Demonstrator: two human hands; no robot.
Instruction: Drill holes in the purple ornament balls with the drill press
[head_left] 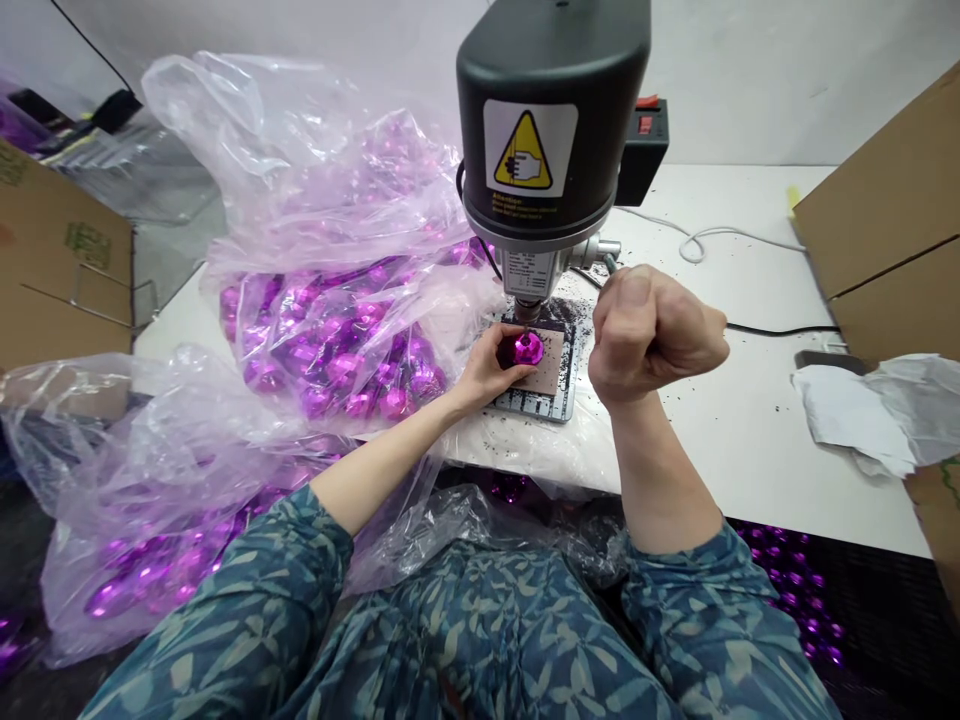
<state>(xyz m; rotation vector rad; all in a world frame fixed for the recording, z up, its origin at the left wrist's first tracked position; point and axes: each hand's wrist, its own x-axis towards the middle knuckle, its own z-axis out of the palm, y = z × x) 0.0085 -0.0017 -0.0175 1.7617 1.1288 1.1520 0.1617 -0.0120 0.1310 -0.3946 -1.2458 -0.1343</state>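
Observation:
My left hand point(489, 368) grips a shiny magenta faceted ball point(529, 348) between thumb and fingers. The ball rests on a tan board point(546, 378) on the metal base point(564, 410) of a small drill press point(553, 130). Right above the ball is the chuck point(528, 308); whether the bit touches the ball I cannot tell. Raised at the press's right side, my right hand point(637, 335) is closed in a fist around the feed lever point(610, 262), most of which it hides.
Clear plastic bags point(337, 330) full of magenta balls cover the table's left side. Dark shavings point(574, 312) lie around the base. Cardboard boxes point(892, 190) stand right, another box point(60, 270) left. Crumpled white paper point(851, 415) and a black cable point(787, 331) lie at right.

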